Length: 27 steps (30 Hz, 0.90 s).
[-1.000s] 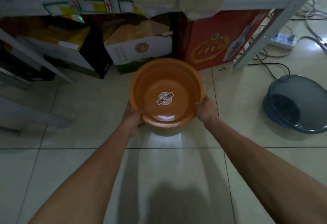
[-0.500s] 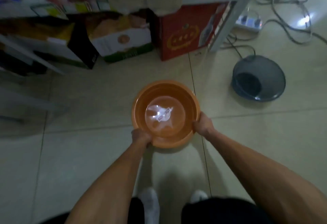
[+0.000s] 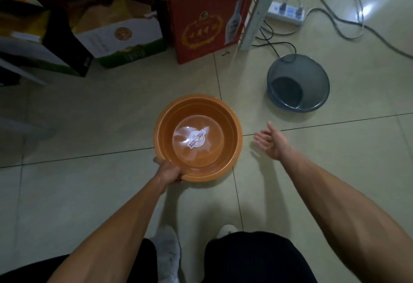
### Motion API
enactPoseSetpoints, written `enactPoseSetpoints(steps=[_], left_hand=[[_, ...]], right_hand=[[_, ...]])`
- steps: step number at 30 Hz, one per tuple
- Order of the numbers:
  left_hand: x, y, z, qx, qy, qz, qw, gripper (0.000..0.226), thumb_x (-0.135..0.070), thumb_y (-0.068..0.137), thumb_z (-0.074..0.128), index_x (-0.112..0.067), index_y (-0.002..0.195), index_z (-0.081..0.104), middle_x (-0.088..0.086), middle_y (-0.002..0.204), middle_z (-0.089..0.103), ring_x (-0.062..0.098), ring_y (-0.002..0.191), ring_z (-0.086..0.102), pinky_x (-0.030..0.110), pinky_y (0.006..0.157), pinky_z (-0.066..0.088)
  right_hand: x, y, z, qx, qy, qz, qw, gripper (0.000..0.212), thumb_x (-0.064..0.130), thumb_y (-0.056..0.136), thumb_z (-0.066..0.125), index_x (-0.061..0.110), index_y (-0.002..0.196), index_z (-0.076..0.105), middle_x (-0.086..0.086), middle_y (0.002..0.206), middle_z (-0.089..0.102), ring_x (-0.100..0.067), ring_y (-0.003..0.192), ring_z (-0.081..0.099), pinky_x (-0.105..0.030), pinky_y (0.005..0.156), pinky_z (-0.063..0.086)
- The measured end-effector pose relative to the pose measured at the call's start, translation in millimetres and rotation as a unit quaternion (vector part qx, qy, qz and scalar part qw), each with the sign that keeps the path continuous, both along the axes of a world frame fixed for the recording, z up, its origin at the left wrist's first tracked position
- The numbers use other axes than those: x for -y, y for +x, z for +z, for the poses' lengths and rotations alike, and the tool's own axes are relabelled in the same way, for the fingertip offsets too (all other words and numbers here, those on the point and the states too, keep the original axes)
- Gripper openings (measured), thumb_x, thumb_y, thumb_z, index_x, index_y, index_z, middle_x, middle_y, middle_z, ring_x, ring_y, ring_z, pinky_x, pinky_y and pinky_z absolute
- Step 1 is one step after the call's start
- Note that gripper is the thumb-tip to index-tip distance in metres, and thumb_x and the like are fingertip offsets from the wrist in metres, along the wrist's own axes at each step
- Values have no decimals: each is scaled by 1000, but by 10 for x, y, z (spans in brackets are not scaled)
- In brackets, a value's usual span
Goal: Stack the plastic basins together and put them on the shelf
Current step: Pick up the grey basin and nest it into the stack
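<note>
Surfaces as I read them from the head view:
- orange basin (image 3: 199,137): smooth plastic, glossy, glare over a paper-like label on its bottom
- blue-grey basin (image 3: 298,82): plastic, semi-gloss, duller than the orange one
- floor (image 3: 89,193): pale glazed tile, shiny, dark grout lines
- red box (image 3: 207,23): printed cardboard, slight sheen
- shelf post (image 3: 257,12): painted metal, matt
- power strip (image 3: 287,12): white plastic
- I note socks (image 3: 167,258): soft grey cloth
</note>
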State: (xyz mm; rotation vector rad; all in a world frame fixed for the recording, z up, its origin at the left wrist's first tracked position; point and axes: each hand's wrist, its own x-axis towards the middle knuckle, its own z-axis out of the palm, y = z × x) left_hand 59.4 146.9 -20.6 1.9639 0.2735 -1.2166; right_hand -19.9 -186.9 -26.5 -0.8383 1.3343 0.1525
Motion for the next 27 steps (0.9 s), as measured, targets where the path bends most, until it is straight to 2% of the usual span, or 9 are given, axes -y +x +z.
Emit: enactPoseSetpoints(steps=[3, 7, 9, 12, 13, 16, 20, 24, 27], left_hand=[[68, -16, -13, -7, -2, 34, 999, 35, -6, 80, 72, -30, 98, 55, 0, 132, 20, 34, 99, 72, 51, 72, 65], [93, -36, -79, -4, -6, 78, 997, 40, -1, 82, 72, -30, 99, 49, -1, 128, 20, 34, 97, 73, 52, 70, 65], [92, -42, -74, -3, -8, 87, 996, 43, -3, 81, 72, -33, 98, 46, 3, 130, 22, 34, 100, 72, 51, 70, 65], [81, -43, -88, -14, -13, 86, 996, 51, -2, 76, 73, -34, 100, 41, 11, 135, 26, 35, 103, 71, 52, 71, 65], [83, -46, -86, -15, -13, 91, 996, 53, 0, 74, 72, -33, 98, 37, 12, 135, 26, 37, 104, 71, 55, 72, 65], [87, -56, -110, -13, -13, 95, 995, 57, -1, 64, 71, -31, 93, 32, 15, 136, 29, 40, 106, 70, 61, 75, 62], [39, -74, -344, -41, 0, 141, 989, 64, -3, 69, 78, -21, 117, 40, 25, 132, 50, 35, 90, 76, 49, 66, 66], [37, -84, -410, -74, -16, 141, 987, 28, 10, 90, 61, -10, 110, 59, 13, 94, 66, 24, 76, 64, 26, 45, 59], [38, -38, -381, -90, -13, 157, 983, 29, 9, 90, 61, -10, 112, 59, 13, 96, 66, 24, 76, 64, 27, 44, 58]], right_hand=[[524, 99, -22, 15, -40, -96, 994, 66, 43, 101, 54, 5, 152, 36, -17, 137, 58, -27, 120, 64, -30, 72, 55], [1067, 269, -113, -7, -81, -173, 982, 60, 34, 103, 53, 7, 153, 35, -15, 127, 57, -23, 84, 65, -33, 62, 53], [1212, 350, -234, -28, -94, -193, 976, 57, 29, 104, 52, 6, 152, 36, -17, 140, 55, -26, 94, 67, -34, 64, 53], [1227, 450, -350, -19, -101, -235, 967, 52, 24, 104, 54, 7, 150, 39, -21, 154, 49, -28, 128, 62, -36, 96, 56], [1218, 485, -389, -22, -116, -251, 961, 48, 22, 102, 57, 8, 147, 43, -19, 149, 54, -24, 119, 67, -35, 95, 58], [1171, 583, -495, -28, -162, -260, 952, 28, 16, 98, 65, 9, 122, 53, -14, 117, 71, -18, 75, 69, -26, 57, 57], [1094, 598, -595, -31, -228, -282, 931, 23, 6, 87, 69, 11, 101, 51, -11, 92, 64, -11, 54, 54, -19, 36, 40], [998, 453, -580, -10, -237, -239, 942, 14, 4, 77, 69, 7, 85, 58, -14, 84, 67, -17, 59, 59, -30, 53, 50], [855, 373, -338, 60, -219, -210, 951, 15, -1, 83, 67, 5, 72, 60, -9, 69, 67, -13, 50, 63, -25, 53, 54]])
